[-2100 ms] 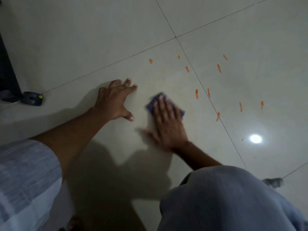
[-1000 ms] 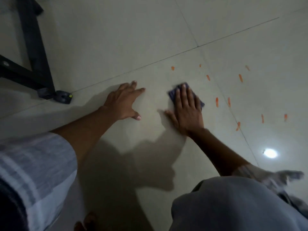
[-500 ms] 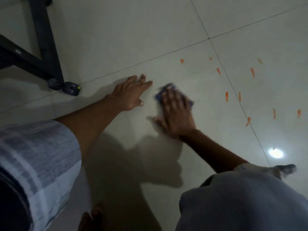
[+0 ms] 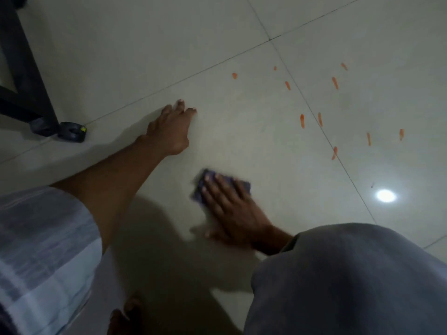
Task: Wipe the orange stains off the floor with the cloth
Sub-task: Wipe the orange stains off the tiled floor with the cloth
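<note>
A dark blue cloth lies flat on the pale floor tile, mostly covered by my right hand, which presses on it with straight fingers. My left hand rests flat on the floor to the upper left, fingers straight, holding nothing. Several orange stains are scattered on the tiles to the upper right of the cloth, the nearest one by a grout line. The cloth sits well below and left of the stains.
A black furniture leg with a foot and a small dark object stands at the far left. My knee in grey trousers fills the lower right. A bright light reflection shines on the floor at right.
My right hand has dragged the cloth toward me, away from the left hand and the stains. The left hand stays planted on the floor.
</note>
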